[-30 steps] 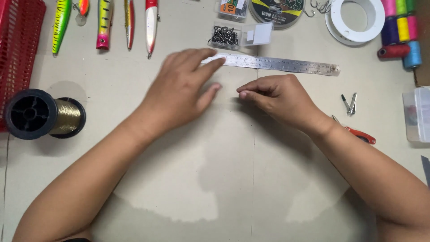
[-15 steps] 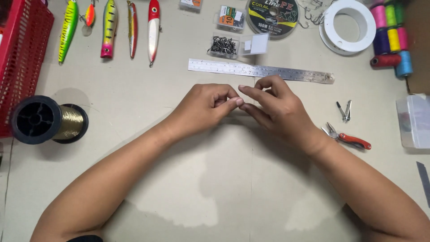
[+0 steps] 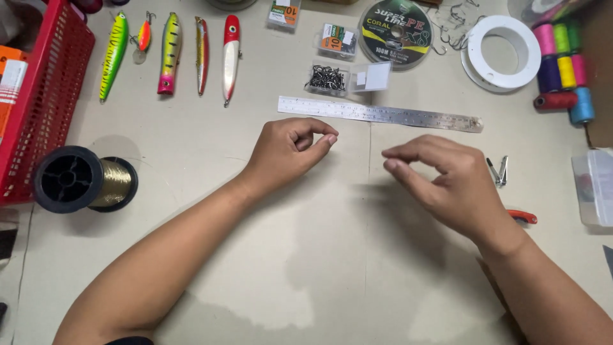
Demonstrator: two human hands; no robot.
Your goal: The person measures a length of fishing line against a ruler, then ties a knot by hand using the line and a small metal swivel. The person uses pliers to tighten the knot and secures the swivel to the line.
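Head view: the left hand (image 3: 288, 148) has thumb and forefinger pinched together, and the right hand (image 3: 447, 182) pinches the same way — whether a thin line runs between them I cannot tell. Both hands are apart, just below the steel ruler (image 3: 380, 114); a black spool (image 3: 83, 179) of golden line lies far left, small clippers (image 3: 498, 171) just right.

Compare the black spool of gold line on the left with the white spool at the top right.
The black spool lies on its side, wound with gold line; the white spool lies flat and looks bare. The black one sits beside the red basket, the white one beside coloured thread spools. Both rest on the table.
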